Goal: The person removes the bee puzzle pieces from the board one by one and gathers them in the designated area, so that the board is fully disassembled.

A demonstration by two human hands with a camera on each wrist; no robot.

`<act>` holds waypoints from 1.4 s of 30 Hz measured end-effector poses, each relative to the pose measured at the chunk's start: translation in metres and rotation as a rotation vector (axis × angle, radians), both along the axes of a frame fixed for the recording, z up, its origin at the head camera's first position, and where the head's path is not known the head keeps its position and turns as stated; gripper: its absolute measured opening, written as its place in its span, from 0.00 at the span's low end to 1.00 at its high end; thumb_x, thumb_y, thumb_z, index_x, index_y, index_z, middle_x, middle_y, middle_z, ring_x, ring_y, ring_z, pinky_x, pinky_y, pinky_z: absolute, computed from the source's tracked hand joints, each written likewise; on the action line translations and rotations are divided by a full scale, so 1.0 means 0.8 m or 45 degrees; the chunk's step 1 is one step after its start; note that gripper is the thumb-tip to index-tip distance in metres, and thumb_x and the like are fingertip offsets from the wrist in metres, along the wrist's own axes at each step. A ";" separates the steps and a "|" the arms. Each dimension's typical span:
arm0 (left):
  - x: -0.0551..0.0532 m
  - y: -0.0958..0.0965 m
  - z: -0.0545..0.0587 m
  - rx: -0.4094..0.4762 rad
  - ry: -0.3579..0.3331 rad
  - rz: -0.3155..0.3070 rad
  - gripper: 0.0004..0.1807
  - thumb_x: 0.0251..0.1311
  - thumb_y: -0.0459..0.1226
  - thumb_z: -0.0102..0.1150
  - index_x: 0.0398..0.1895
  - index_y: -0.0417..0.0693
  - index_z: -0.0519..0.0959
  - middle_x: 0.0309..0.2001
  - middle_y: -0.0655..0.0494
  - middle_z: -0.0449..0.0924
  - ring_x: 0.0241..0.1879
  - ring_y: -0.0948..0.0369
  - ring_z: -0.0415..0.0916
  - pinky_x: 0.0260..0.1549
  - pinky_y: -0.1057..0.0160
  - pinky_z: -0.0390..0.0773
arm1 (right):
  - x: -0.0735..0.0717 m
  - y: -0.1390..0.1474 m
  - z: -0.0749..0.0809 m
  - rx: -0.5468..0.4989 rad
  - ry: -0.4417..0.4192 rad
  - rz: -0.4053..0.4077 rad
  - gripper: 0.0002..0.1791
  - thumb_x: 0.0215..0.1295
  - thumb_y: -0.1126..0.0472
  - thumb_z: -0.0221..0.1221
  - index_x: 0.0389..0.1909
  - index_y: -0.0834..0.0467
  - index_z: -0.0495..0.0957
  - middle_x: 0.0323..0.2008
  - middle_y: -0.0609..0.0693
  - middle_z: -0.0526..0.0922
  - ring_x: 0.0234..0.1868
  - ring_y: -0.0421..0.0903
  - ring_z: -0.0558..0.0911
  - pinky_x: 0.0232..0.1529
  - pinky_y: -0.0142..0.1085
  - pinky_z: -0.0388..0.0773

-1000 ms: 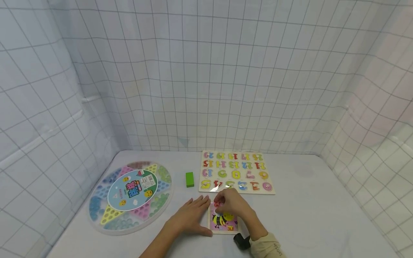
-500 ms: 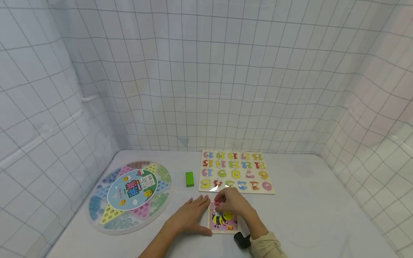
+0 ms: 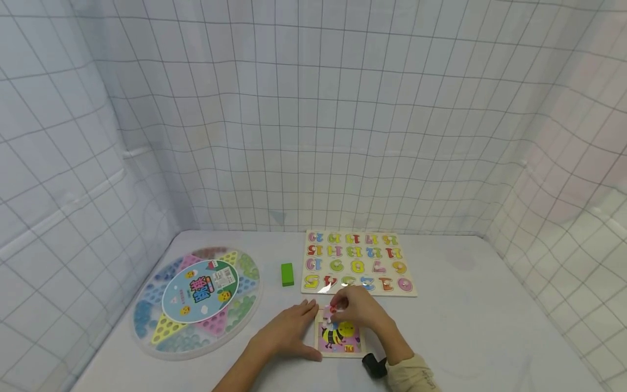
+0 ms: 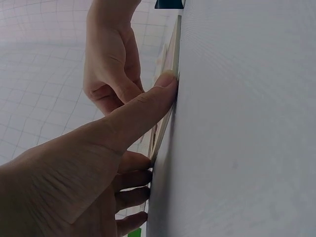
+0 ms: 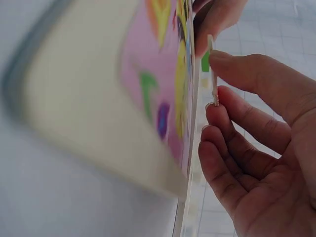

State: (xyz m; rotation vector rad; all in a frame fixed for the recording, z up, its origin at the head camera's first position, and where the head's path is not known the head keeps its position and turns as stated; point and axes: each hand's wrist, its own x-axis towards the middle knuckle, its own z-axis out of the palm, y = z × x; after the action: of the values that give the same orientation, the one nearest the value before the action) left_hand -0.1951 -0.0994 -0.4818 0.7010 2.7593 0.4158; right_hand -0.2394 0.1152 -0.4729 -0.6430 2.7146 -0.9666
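Note:
A small framed bee jigsaw puzzle [image 3: 341, 356] lies flat on the table, its bee printed on pink. My right hand [image 3: 364, 311] holds a thin pink puzzle piece [image 3: 327, 314] over the puzzle's upper left. In the right wrist view, thumb and fingertips pinch that piece [image 5: 214, 81] edge-on, apart from the board. Beside the frame's left edge, my left hand [image 3: 289, 329] rests with its fingers extended. The left wrist view has its thumb [image 4: 148, 98] touching the frame's edge. My right hand hides part of the puzzle's upper right.
Behind the puzzle lies a wooden number board [image 3: 360, 265]. A green block [image 3: 287, 274] stands left of that board. A round Chinese checkers set [image 3: 201, 291] lies at the left. A black object [image 3: 374, 366] is at my right wrist. Gridded white cloth [image 3: 313, 120] surrounds the table.
My right hand has shifted slightly right and lifted the pink piece, uncovering a pale patch at the puzzle's upper left. The left hand has stayed at the frame's edge.

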 end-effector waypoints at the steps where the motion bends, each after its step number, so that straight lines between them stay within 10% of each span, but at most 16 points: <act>1: 0.000 0.000 0.000 -0.015 0.016 -0.001 0.59 0.39 0.70 0.66 0.73 0.49 0.62 0.74 0.51 0.61 0.72 0.48 0.60 0.69 0.45 0.64 | 0.000 0.003 0.000 -0.001 0.006 -0.003 0.13 0.49 0.55 0.73 0.35 0.53 0.85 0.30 0.41 0.81 0.31 0.37 0.75 0.34 0.28 0.75; 19: 0.000 -0.001 -0.003 -0.001 -0.008 0.012 0.59 0.40 0.69 0.67 0.74 0.50 0.61 0.74 0.51 0.61 0.72 0.46 0.60 0.69 0.44 0.63 | -0.003 0.077 0.004 -0.019 0.103 -0.054 0.12 0.47 0.57 0.74 0.34 0.53 0.85 0.33 0.41 0.82 0.34 0.39 0.75 0.35 0.27 0.75; 42: -0.002 -0.001 -0.004 0.012 -0.050 0.017 0.59 0.41 0.69 0.66 0.74 0.50 0.59 0.75 0.51 0.58 0.73 0.47 0.57 0.70 0.43 0.62 | -0.013 0.113 -0.006 -0.062 -0.064 -0.093 0.14 0.47 0.62 0.74 0.36 0.56 0.85 0.35 0.44 0.85 0.37 0.40 0.79 0.39 0.30 0.79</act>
State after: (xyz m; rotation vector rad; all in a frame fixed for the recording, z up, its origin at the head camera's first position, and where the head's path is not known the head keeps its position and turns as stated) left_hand -0.1968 -0.1000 -0.4853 0.6698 2.7283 0.4409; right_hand -0.2501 0.2060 -0.4776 -0.5244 2.6951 -1.0543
